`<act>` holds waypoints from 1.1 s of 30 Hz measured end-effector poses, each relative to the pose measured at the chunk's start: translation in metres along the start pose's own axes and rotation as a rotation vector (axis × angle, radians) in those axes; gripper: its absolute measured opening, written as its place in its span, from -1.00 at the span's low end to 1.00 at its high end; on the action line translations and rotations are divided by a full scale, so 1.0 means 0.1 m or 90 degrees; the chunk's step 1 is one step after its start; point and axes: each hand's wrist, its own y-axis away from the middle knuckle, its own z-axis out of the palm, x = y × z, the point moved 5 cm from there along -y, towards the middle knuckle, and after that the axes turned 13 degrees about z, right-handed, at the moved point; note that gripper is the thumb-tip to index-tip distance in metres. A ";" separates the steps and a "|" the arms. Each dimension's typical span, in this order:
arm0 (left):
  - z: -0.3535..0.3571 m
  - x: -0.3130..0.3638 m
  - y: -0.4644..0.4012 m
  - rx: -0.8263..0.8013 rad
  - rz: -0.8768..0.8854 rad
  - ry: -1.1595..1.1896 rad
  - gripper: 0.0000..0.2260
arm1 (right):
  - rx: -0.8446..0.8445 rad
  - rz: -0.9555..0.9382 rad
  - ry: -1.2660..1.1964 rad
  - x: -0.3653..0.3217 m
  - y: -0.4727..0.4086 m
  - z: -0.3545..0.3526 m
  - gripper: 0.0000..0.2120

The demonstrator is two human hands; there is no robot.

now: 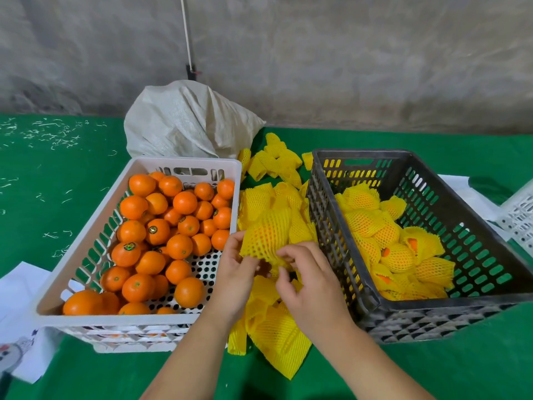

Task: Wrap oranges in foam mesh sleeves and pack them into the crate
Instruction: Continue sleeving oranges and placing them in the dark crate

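Green table, crates either side. Both the left hand (235,267) and right hand (302,272) pinch the sleeve (266,236) around an orange, probably fully inside. Tug the ends evenly before dropping it in the dark crate (331,226).

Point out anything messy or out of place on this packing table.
White scraps are strewn over the green cloth at the far left. In the dark crate, some wrapped oranges show bare peel where the sleeve gapes. Loose foam sleeves lie in a heap between the crates. Nothing looks damaged.
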 end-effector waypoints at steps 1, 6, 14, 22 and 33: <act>-0.01 -0.01 0.00 -0.002 -0.012 0.013 -0.64 | -0.020 0.038 -0.002 0.01 -0.01 0.03 -0.64; 0.05 0.04 0.09 -0.171 0.002 -0.058 -0.46 | -0.035 0.093 -0.052 0.01 -0.16 -0.04 -0.51; 0.02 0.14 0.11 -0.054 0.060 -0.097 -0.52 | 0.071 -0.018 -0.052 -0.10 0.03 -0.04 -0.72; -0.05 0.14 0.05 -0.030 0.105 -0.169 -0.20 | 0.003 0.326 -0.281 0.22 -0.01 -0.03 -0.64; 0.02 0.09 0.06 -0.107 0.127 -0.225 -0.19 | -0.067 0.370 -0.326 0.40 -0.11 -0.02 -0.86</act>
